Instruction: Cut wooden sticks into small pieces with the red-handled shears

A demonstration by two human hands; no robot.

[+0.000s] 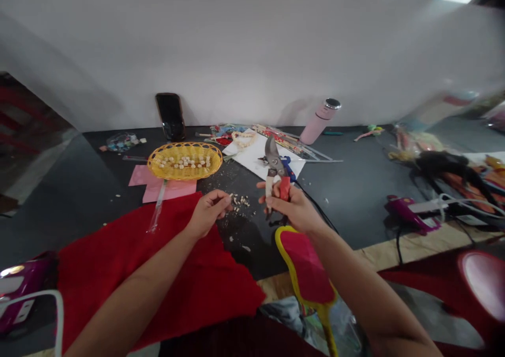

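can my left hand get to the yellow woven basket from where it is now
Probably yes: the left hand is near the yellow woven basket, with only flat pink paper and red cloth between them. It does pinch a small pale stick.

1 head-worn camera — looks forward and down, near the left hand (pixel 209 210), right hand (pixel 295 207), table (pixel 355 199).

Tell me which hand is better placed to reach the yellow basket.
Left, likely. The left hand pinches only a small pale piece and lies nearer the yellow basket. The right hand is farther off and gripping the red-handled shears.
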